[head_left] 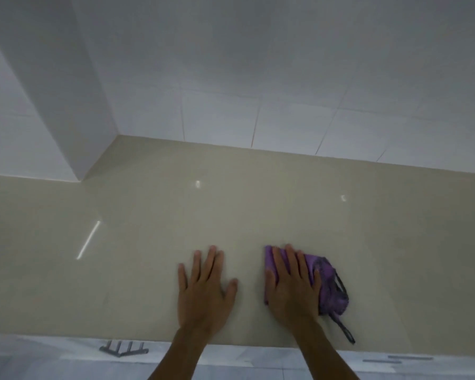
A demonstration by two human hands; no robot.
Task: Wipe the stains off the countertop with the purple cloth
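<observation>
The beige glossy countertop [231,215] fills the middle of the head view. A crumpled purple cloth [330,286] with a dark strap lies on it near the front edge, right of centre. My right hand [292,286] presses flat on top of the cloth, fingers spread forward, covering its left part. My left hand [205,289] rests flat on the bare counter to the left of the cloth, palm down, fingers apart, holding nothing. I cannot make out distinct stains; only bright light reflections show on the surface.
A white tiled wall [285,91] rises behind the counter, and a white column [66,105] juts out at the back left. Below the counter's front edge are grey hooks [124,349] and grey handles [395,359].
</observation>
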